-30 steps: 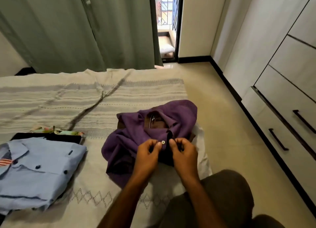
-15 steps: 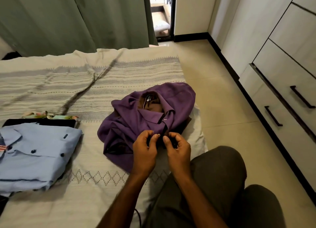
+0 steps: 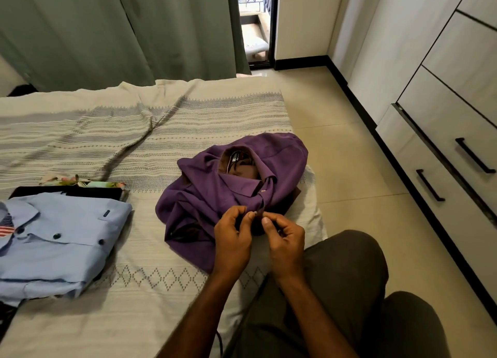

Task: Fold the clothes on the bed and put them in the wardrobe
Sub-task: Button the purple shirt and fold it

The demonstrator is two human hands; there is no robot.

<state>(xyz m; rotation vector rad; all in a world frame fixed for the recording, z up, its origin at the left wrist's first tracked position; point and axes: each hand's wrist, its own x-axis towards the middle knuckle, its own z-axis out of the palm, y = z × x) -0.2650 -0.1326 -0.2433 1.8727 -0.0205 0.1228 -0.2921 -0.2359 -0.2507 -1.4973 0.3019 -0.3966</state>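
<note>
On the left of the bed (image 3: 139, 304), a folded blue shirt (image 3: 61, 239) lies on a dark garment (image 3: 67, 192), and its left part is cut off by the frame edge. In the middle, the crumpled purple shirt (image 3: 215, 191) lies near the right edge of the bed. The left hand (image 3: 232, 239) and right hand (image 3: 285, 239) are close together and pinch its front edge, now lower on the shirt than one second ago. Whether they hold a button is hard to see. On the right stands the wardrobe (image 3: 441, 132).
</note>
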